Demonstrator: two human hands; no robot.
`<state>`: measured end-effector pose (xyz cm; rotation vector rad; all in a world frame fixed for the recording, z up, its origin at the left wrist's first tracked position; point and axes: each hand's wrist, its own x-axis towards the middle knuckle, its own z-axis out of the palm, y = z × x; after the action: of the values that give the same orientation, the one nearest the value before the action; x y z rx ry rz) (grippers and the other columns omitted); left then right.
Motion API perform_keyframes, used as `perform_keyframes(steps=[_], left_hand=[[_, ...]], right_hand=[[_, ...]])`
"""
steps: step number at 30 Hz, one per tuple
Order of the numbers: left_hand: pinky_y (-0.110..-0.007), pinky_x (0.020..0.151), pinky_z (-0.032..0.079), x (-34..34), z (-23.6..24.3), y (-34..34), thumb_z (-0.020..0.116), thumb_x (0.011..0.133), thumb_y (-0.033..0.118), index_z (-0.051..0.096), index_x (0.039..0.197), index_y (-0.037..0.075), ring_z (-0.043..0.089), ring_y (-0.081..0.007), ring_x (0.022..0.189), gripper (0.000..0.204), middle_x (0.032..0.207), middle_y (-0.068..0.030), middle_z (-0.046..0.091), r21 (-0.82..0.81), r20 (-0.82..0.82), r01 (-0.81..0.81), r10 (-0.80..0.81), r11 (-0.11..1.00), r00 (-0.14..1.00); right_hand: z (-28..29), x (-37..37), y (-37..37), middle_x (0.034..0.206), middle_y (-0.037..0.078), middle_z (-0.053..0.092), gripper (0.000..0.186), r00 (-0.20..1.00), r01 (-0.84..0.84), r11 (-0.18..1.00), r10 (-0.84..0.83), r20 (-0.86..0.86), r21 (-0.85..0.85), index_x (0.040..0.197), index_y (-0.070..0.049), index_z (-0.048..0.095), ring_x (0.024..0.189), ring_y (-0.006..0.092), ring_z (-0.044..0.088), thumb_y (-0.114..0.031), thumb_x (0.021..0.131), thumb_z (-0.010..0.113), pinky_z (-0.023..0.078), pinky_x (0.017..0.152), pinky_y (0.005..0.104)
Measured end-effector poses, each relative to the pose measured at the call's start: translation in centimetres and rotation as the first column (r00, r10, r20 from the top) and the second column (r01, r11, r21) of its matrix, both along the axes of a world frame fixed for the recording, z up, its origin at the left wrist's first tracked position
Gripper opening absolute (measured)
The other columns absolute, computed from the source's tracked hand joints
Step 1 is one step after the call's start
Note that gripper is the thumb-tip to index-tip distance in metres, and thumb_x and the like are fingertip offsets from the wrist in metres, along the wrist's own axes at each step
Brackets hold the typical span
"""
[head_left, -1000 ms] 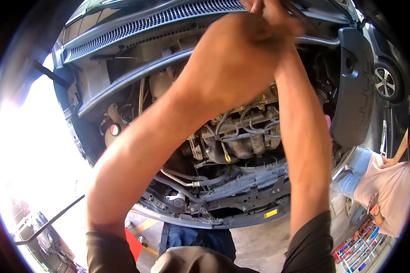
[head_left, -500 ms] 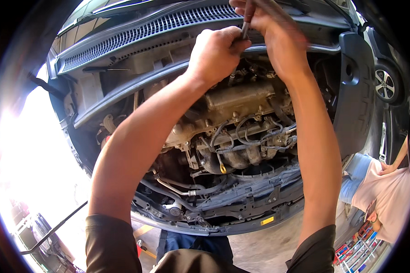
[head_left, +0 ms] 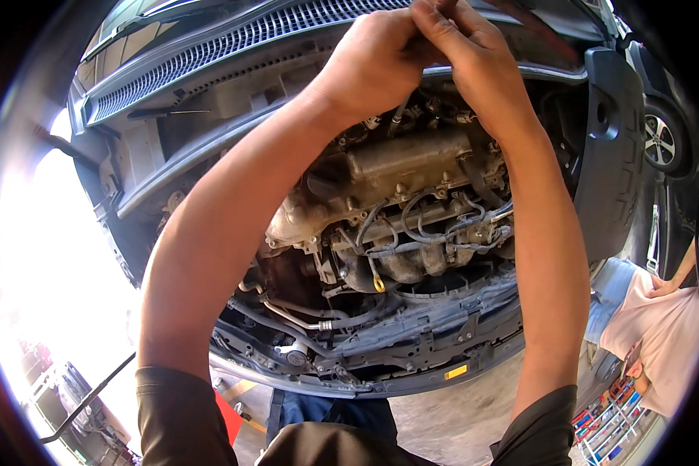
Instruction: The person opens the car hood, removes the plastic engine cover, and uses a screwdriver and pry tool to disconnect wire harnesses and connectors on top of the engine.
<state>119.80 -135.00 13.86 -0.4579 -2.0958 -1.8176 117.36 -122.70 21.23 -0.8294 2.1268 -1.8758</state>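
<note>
Both my hands meet over the far side of an open engine bay, at the top edge of the head view. My left hand [head_left: 384, 58] is closed, and its fingers are mostly hidden behind its back. Against it, my right hand [head_left: 470, 43] is closed, thumb and fingers pressed around a reddish-brown tool handle that is partly cut off by the frame. A blurred reddish bar [head_left: 540, 29] shows to the right of that hand; whether it joins the handle I cannot tell. Below them is the engine's dirty metal valve cover [head_left: 412, 163]. A thin rod [head_left: 400, 115] stands under my left hand.
A slim dark tool [head_left: 167, 113] lies below the cowl grille [head_left: 233, 50]. A yellow dipstick ring [head_left: 379, 285] and wiring hoses [head_left: 419, 245] sit nearer. A dark plastic cover [head_left: 610, 155] rests at right. Another person [head_left: 648, 318] stands beyond it, beside a parked car [head_left: 660, 140].
My right hand has come down and left against my left hand, which has risen slightly. The dark shaft seen between them before is now hidden. The view has shifted slightly.
</note>
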Motion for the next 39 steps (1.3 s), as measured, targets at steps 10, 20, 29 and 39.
perform_keyframes(steps=[10, 20, 29, 39], left_hand=[[-0.036, 0.076, 0.053, 1.8, 2.8, 1.6, 0.056, 0.085, -0.01, 0.063, 0.11, -0.001, 0.067, -0.0216, 0.081, 0.028, 0.087, -0.0154, 0.07, -0.113, -0.146, -0.348, 0.33, 0.931, 0.932], [-0.041, 0.074, 0.053, 3.7, 6.0, 2.5, 0.061, 0.091, 0.008, 0.061, 0.112, 0.002, 0.067, -0.04, 0.084, 0.022, 0.089, -0.0238, 0.069, -0.149, 0.043, -0.355, 0.365, 0.923, 0.93], [-0.048, 0.073, 0.054, 2.7, 1.7, 1.7, 0.07, 0.08, 0.008, 0.066, 0.101, 0.002, 0.068, -0.0429, 0.082, 0.022, 0.083, -0.0218, 0.07, -0.314, 0.035, -0.367, 0.396, 0.876, 0.917], [-0.048, 0.072, 0.053, 2.8, 1.1, 0.8, 0.071, 0.083, 0.011, 0.066, 0.106, 0.005, 0.065, -0.0445, 0.081, 0.025, 0.085, -0.0208, 0.069, -0.341, 0.069, -0.242, 0.281, 0.909, 0.957]], right_hand=[[-1.2, -1.2, 1.2, 0.097, 0.003, 0.068, 0.033, 0.989, -0.113, 0.983, 0.126, 0.08, -0.145, 0.113, 0.001, 0.066, 0.092, 0.0101, 0.06, -0.021, 0.092, 0.076, 0.048, 0.081, 0.0241], [-2.0, -1.3, 1.3, 0.103, 0.003, 0.067, 0.038, 0.973, -0.128, 0.969, 0.164, 0.164, -0.209, 0.122, 0.001, 0.064, 0.093, 0.0106, 0.061, -0.022, 0.093, 0.075, 0.05, 0.086, 0.0241], [-3.0, -1.5, 1.0, 0.104, 0.004, 0.071, 0.03, 1.0, 0.0, 0.993, 0.0, 0.004, -0.119, 0.111, -0.002, 0.068, 0.096, 0.0101, 0.064, -0.025, 0.092, 0.075, 0.049, 0.088, 0.0255], [-2.8, -1.5, 1.7, 0.103, 0.001, 0.069, 0.034, 0.998, -0.068, 0.995, 0.068, 0.003, -0.078, 0.115, -0.005, 0.067, 0.098, 0.0105, 0.063, -0.029, 0.093, 0.074, 0.05, 0.088, 0.0274]])
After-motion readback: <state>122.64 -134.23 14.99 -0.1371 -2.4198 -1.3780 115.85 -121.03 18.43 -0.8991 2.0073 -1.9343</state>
